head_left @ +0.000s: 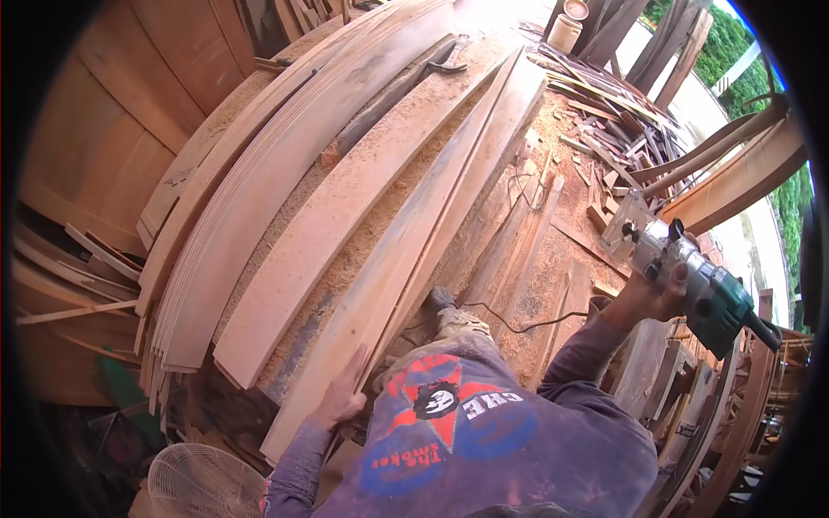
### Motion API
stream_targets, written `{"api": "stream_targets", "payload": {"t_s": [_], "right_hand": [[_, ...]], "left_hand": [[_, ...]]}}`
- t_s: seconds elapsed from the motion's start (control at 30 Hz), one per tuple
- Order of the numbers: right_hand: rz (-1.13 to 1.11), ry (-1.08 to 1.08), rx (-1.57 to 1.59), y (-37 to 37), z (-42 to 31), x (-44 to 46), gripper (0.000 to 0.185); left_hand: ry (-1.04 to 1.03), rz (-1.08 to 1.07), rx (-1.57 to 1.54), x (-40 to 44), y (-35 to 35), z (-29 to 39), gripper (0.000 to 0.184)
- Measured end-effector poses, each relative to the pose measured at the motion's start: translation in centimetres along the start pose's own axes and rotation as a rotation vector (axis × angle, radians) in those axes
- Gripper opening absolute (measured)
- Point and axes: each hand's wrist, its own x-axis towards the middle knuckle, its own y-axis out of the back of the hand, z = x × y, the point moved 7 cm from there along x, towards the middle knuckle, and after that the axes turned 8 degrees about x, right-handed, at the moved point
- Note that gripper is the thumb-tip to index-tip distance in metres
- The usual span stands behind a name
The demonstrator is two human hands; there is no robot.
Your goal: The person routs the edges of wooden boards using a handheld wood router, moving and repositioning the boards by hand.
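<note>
My right hand [661, 296] is wrapped round a silver and green power trimmer [695, 281], held up at the right with its flat base plate tilted to the upper left. My left hand [344, 393] rests on the near end of a long pale board [380, 298], fingers along its edge. A second narrow board lies close against that board's right side. To the left lies a wide plank [319, 233] with sawdust around it. How firmly the left fingers grip the edge is hard to see.
A stack of thin boards [233, 224] lies at the left. A hammer [449, 57] is at the bench's far end. Wood scraps [617, 116] and sawdust cover the ground at the right. A black cord [527, 328] runs past my foot. A wire fan guard [203, 483] stands lower left.
</note>
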Motion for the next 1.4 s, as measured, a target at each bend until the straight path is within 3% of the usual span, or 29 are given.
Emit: {"api": "stream_targets", "payload": {"t_s": [0.13, 0.27, 0.3, 0.4, 0.47, 0.6, 0.73, 0.83, 0.93, 0.97, 1.07, 1.13, 1.17, 1.23, 1.4], "right_hand": [[0.091, -0.036, -0.097, -0.5, -1.3, -2.6, 0.054], [-0.011, -0.038, -0.098, -1.7, -1.7, -3.9, 0.053], [-0.028, 0.134, -0.553, -2.2, -2.9, -4.7, 0.053], [-0.179, 0.431, -1.093, -4.5, -3.4, -6.4, 0.051], [-0.068, -0.033, 0.0, -4.4, -1.3, -5.6, 0.054], [-0.182, -0.11, 0.028, -5.8, 0.0, -7.1, 0.057], [-0.137, -0.064, -0.175, -4.5, 0.3, -8.8, 0.059], [-0.133, -0.144, 0.02, -4.6, 1.4, -10.0, 0.059], [-0.137, -0.13, -0.244, -5.5, 3.0, -13.2, 0.057], [-0.121, -0.238, -0.184, -6.5, 3.9, -14.2, 0.057], [-0.058, -0.259, -0.365, -6.8, 7.1, -17.4, 0.058], [-0.128, -0.306, -0.379, -7.2, 8.6, -19.0, 0.056], [-0.198, -0.338, -0.4, -8.0, 9.4, -19.8, 0.053], [-0.25, -0.345, -0.426, -9.0, 10.1, -21.2, 0.048], [-0.399, -0.45, -0.556, -11.8, 11.7, -24.5, 0.036]], "left_hand": [[0.064, -0.053, 0.024, -3.5, 2.3, -2.5, 0.097], [-0.054, -0.032, 0.014, -2.8, 2.7, -3.6, 0.097], [-0.072, -0.022, 0.014, -2.5, 2.8, -3.5, 0.097], [-0.152, -0.039, 0.0, 1.8, 2.7, -1.2, 0.097], [-0.182, -0.055, -0.004, 5.6, 2.7, 0.9, 0.098], [-0.289, 0.034, -0.001, 12.9, 2.3, 4.3, 0.096], [-0.328, 0.112, 0.008, 17.7, 2.5, 5.1, 0.092], [-0.3, 0.123, 0.009, 18.2, 2.4, 4.7, 0.088], [-0.215, 0.117, 0.068, 16.6, 2.4, 5.6, 0.085], [-0.198, 0.094, 0.062, 16.3, 2.3, 5.1, 0.085], [-0.212, 0.189, 0.075, 15.7, 4.2, 3.9, 0.076], [-0.066, 0.146, 0.253, 15.7, 4.8, 3.0, 0.052], [-0.061, 0.15, 0.252, 15.4, 5.1, 3.3, 0.052], [0.121, 0.173, 0.392, 14.0, 5.1, 3.0, 0.031], [0.193, 0.252, 0.414, 13.1, 5.0, 4.1, 0.022]]}}
